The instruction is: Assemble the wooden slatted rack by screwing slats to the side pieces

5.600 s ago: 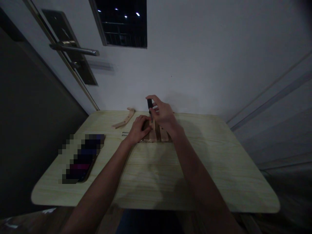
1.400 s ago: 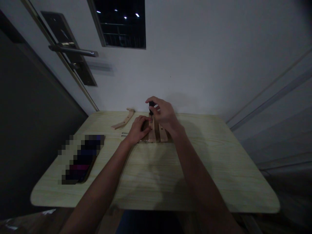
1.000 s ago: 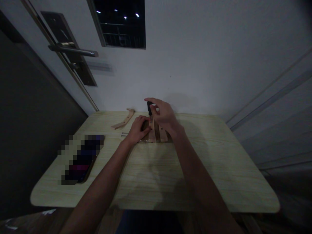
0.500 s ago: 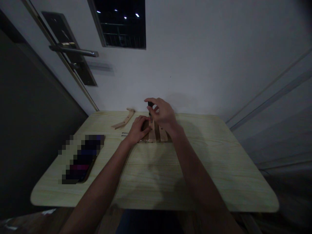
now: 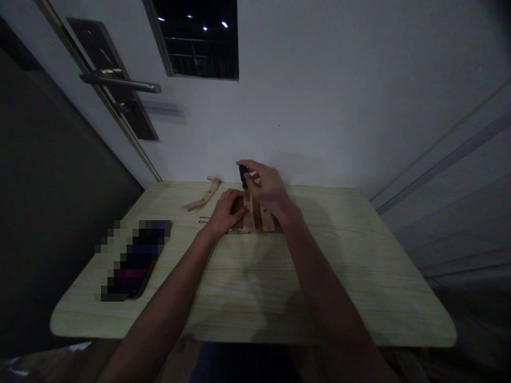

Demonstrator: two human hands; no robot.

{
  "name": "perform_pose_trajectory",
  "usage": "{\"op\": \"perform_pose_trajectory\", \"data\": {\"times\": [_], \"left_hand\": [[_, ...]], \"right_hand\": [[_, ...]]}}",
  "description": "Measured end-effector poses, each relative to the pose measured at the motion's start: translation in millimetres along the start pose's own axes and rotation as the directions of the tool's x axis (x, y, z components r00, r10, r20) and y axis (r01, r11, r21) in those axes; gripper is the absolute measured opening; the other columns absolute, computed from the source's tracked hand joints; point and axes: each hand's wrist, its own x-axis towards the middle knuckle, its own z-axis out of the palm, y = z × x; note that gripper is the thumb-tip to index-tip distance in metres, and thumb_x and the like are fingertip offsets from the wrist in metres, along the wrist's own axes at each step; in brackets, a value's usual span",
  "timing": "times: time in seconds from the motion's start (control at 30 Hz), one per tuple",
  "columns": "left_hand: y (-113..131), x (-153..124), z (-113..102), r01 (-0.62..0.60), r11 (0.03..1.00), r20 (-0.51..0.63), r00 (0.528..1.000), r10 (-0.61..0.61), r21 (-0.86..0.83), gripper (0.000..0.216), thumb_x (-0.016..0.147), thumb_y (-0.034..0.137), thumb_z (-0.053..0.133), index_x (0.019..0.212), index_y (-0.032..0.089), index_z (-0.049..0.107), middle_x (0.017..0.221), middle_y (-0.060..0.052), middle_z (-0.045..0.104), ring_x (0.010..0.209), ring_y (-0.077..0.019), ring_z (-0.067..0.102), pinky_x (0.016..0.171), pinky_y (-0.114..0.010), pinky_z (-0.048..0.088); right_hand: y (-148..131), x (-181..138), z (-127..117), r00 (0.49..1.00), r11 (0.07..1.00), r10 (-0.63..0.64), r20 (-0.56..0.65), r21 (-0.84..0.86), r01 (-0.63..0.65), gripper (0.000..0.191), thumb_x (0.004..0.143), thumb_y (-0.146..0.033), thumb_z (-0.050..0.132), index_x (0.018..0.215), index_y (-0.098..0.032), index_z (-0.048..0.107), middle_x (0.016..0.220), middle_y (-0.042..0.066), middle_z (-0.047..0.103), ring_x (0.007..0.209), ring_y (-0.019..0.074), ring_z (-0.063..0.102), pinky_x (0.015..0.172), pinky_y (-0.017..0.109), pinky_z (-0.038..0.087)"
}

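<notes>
From my remote seat I see the right hand [image 5: 268, 189] pinching a screwdriver [image 5: 243, 175] by its black handle. The thumb and first fingers are closed narrowly around it and the other fingers are curled loosely behind. The handle sticks out of the grip on the hand's left side, just above the knuckles of the left hand [image 5: 224, 210].

The tool's long axis stands close to upright. The handle end points up towards the wall and leans a little to the left. The thin shaft points down at the slatted wooden piece [image 5: 258, 219]. The tip is too dark and small for me to tell whether it touches the wood.

The slatted piece lies flat on the table [image 5: 359, 266], near its far edge and directly under both hands. Its slats run lengthwise away from me, towards the wall. The left hand sits on the piece's left end with its fingers curled down onto it. I cannot tell whether it clasps the edge or only presses on top.

A curved wooden part [image 5: 203, 198] lies further left on the table, apart from the hands, with its long axis slanting from near left to far right. Just beside the left wrist are two small dark pins [image 5: 204, 219]. A blurred-out dark object [image 5: 133, 260] rests at the table's near left.
</notes>
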Motion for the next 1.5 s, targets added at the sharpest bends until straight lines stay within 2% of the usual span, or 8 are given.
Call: {"op": "perform_pose_trajectory", "data": {"times": [0.27,0.43,0.7,0.8,0.97,1.2,1.37,1.5], "left_hand": [[0,0,0,0.004,1.000,0.003,1.000,-0.004,0.007,0.028,0.084,0.033,0.056,0.109,0.021,0.057,0.115,-0.009,0.060,0.112,-0.0265,0.053,0.101,-0.045,0.042],[-1,0,0,-0.024,1.000,-0.010,1.000,0.024,-0.006,0.029,0.085,0.034,0.056,0.109,0.018,0.058,0.114,-0.011,0.060,0.109,-0.0277,0.054,0.099,-0.046,0.043],[-2,0,1,-0.009,1.000,-0.006,1.000,0.009,0.010,0.028,0.084,0.033,0.056,0.109,0.020,0.056,0.116,-0.009,0.060,0.112,-0.0271,0.053,0.101,-0.045,0.042],[0,0,0,-0.003,1.000,-0.002,1.000,0.003,0.004,0.027,0.084,0.033,0.056,0.109,0.021,0.056,0.115,-0.009,0.060,0.112,-0.0270,0.054,0.102,-0.045,0.042],[0,0,0,-0.006,1.000,-0.010,1.000,0.006,-0.008,0.028,0.083,0.032,0.057,0.108,0.020,0.057,0.114,-0.009,0.060,0.110,-0.0269,0.054,0.100,-0.045,0.043],[-2,0,1,-0.016,1.000,-0.004,1.000,0.016,-0.002,0.029,0.084,0.034,0.055,0.110,0.019,0.056,0.115,-0.010,0.060,0.111,-0.0272,0.053,0.101,-0.045,0.042],[-3,0,1,-0.023,1.000,-0.018,1.000,0.022,-0.007,0.029,0.083,0.034,0.056,0.108,0.020,0.057,0.113,-0.010,0.059,0.109,-0.0270,0.054,0.100,-0.045,0.043],[-3,-1,1,-0.014,1.000,-0.017,1.000,0.014,-0.006,0.028,0.084,0.034,0.056,0.107,0.020,0.057,0.112,-0.009,0.059,0.109,-0.0267,0.054,0.099,-0.044,0.043]], "right_hand": [[-3,1,-5,1.000,0.999,0.005,0.010,-0.050,-0.005,0.035,0.090,-0.023,0.051,0.123,-0.022,0.063,0.094,0.004,0.072,0.072,0.0159,0.063,0.078,0.034,0.055],[-6,0,-7,0.999,0.993,-0.013,-0.030,-0.116,0.010,0.037,0.085,-0.018,0.054,0.120,-0.023,0.063,0.097,0.005,0.068,0.084,0.0186,0.063,0.079,0.032,0.051],[-6,1,-7,0.998,0.995,0.020,-0.061,-0.093,-0.026,0.022,0.082,-0.022,0.061,0.103,-0.022,0.063,0.081,0.001,0.063,0.073,0.0169,0.059,0.071,0.032,0.050],[-3,2,-5,0.998,0.999,0.009,-0.062,-0.038,-0.012,0.020,0.083,-0.021,0.058,0.103,-0.022,0.060,0.088,0.003,0.065,0.074,0.0170,0.060,0.071,0.032,0.051],[-2,1,-4,0.999,1.000,-0.019,-0.036,-0.017,0.018,0.032,0.085,-0.016,0.052,0.116,-0.024,0.056,0.091,0.002,0.065,0.078,0.0170,0.061,0.073,0.032,0.052],[1,3,-7,1.000,0.998,-0.002,-0.015,-0.064,0.001,0.023,0.086,-0.017,0.052,0.105,-0.019,0.065,0.091,0.006,0.069,0.081,0.0184,0.063,0.077,0.033,0.054],[3,1,-4,0.996,0.997,-0.070,-0.047,-0.016,0.069,0.032,0.087,-0.015,0.046,0.114,-0.016,0.063,0.115,0.011,0.069,0.101,0.0206,0.064,0.086,0.035,0.055],[3,0,-4,0.994,0.994,-0.107,-0.009,-0.002,0.107,0.035,0.089,-0.014,0.040,0.117,-0.017,0.061,0.118,0.011,0.068,0.109,0.0207,0.062,0.088,0.035,0.055]]}}
